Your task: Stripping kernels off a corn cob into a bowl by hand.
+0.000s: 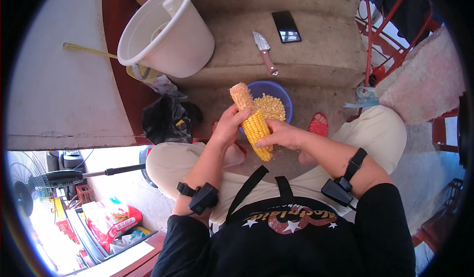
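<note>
Both of my hands are on an ear of yellow corn (255,131) held at a slant over the floor between my knees. Its upper end is bare pinkish cob (242,95), while rows of kernels cover the lower part. My left hand (229,126) grips it around the middle, thumb across the front. Lower down, my right hand (283,133) clasps the kernel-covered part from the right, thumb on the rows. Just behind the ear sits a blue plastic basket (287,95), partly hidden by it, with loose corn kernels (271,106) inside.
On the concrete step (229,51) lie a knife (265,53) with a brown handle and a black smartphone (287,26). A white bucket (181,44) stands left of them, near a yellow fly swatter (142,72). A black plastic bag (166,119) rests by my left knee.
</note>
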Motion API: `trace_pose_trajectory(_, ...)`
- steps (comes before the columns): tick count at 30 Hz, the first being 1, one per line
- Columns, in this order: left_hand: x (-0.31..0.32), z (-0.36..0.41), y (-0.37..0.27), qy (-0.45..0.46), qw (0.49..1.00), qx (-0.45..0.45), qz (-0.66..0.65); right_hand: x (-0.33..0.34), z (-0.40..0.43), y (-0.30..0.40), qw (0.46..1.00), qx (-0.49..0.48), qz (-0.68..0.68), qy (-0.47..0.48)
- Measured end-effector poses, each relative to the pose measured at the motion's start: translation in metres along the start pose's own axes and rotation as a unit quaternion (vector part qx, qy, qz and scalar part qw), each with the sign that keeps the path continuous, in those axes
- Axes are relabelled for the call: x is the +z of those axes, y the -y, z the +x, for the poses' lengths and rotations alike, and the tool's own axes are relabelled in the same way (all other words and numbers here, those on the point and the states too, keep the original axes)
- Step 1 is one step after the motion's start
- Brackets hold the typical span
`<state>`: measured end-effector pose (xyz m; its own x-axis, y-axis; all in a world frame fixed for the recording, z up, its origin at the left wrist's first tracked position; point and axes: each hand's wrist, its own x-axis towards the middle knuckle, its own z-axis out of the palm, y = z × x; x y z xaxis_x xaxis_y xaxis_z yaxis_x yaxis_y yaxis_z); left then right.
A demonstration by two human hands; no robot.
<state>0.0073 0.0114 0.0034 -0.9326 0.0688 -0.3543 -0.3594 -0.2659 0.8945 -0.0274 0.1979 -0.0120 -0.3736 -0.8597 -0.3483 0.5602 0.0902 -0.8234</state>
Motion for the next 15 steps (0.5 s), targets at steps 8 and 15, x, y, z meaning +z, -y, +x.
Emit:
trace_pose_trajectory(8, 0.004, -0.002, -0.003, -0.057, 0.996, -0.003, -0.070, -0.002, 0.003, -0.003, 0.993, -0.006, 0.109, 0.033)
trace_pose_trajectory(15, 0.009, 0.004, 0.005, -0.048, 0.993, -0.049, 0.096, -0.007, 0.009, -0.014, 0.991, 0.010, -0.090, -0.100)
